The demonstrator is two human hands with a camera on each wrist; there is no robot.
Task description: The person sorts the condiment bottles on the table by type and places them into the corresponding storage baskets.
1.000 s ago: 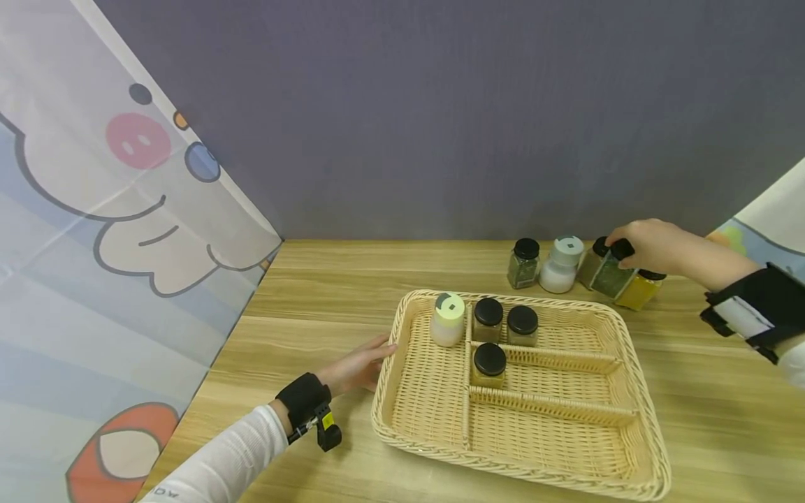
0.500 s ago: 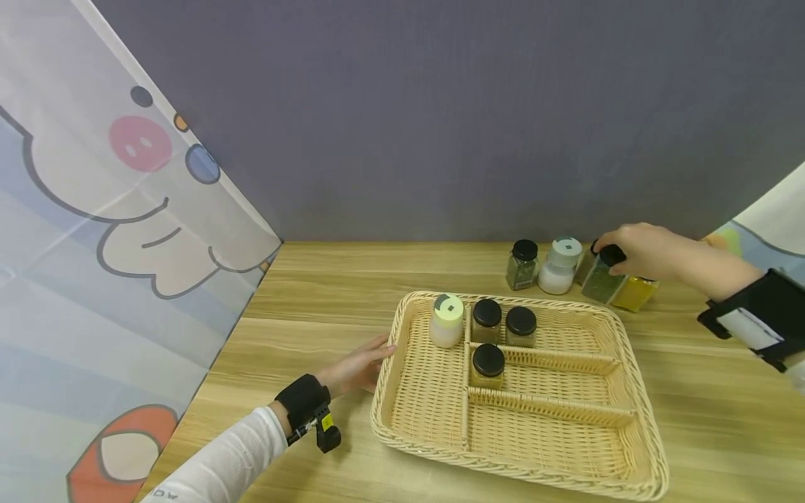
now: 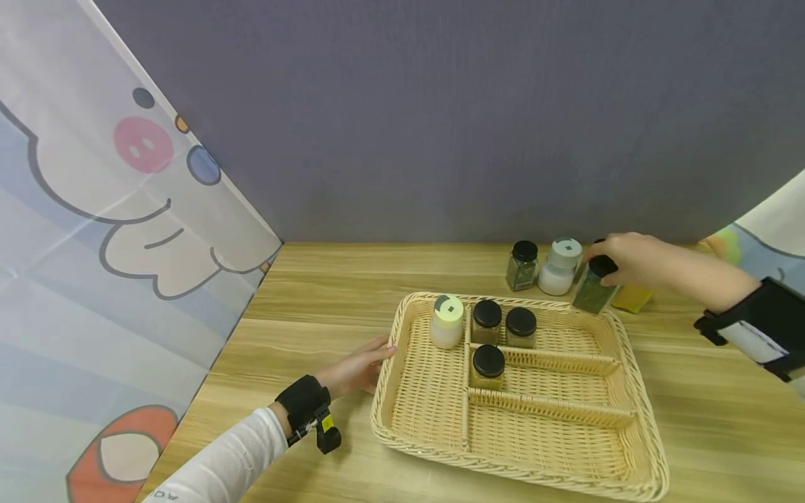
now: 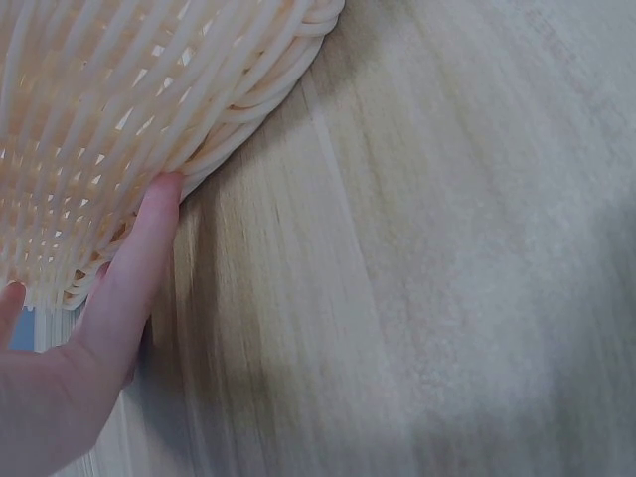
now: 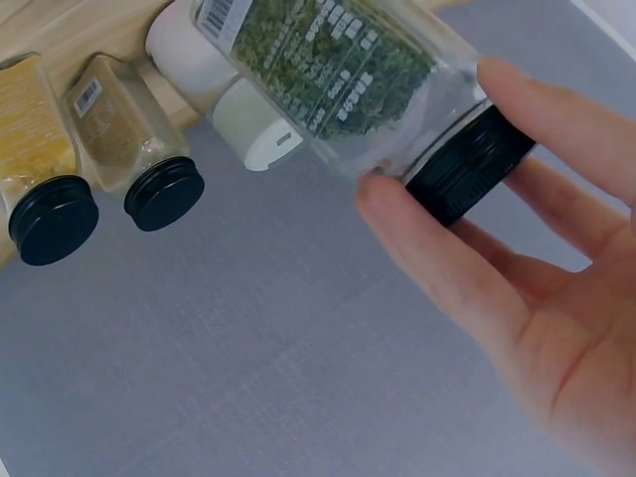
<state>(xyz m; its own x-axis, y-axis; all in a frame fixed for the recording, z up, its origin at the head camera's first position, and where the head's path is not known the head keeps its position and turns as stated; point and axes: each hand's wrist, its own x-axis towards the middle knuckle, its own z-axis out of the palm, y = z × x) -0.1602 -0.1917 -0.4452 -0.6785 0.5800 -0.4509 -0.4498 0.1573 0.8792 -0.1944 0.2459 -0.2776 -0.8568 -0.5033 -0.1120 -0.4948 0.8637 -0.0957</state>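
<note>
My right hand (image 3: 635,260) pinches a glass jar of dried green herbs (image 3: 592,290) just below its black lid. In the right wrist view, the thumb and a finger press either side of the herb jar (image 5: 338,70) near the neck, with white print on the glass. In the head view the jar overlaps the back right rim of the wicker basket (image 3: 638,377). My left hand (image 3: 355,368) rests against the basket's left side. The left wrist view shows straight fingers (image 4: 139,263) along the woven wall (image 4: 119,109).
Inside the basket are a white-bodied jar (image 3: 446,332) and several black-lidded jars (image 3: 487,363), among low dividers (image 3: 560,360). Behind it stand another herb jar (image 3: 523,269), a white jar (image 3: 556,276), a yellow-filled jar (image 3: 632,299) and a brown-filled jar (image 5: 119,124). A grey wall (image 3: 440,140) rises behind.
My right hand has carried the green herb jar left and toward the basket, away from the yellow jar. My left hand has stayed at the basket's side.
</note>
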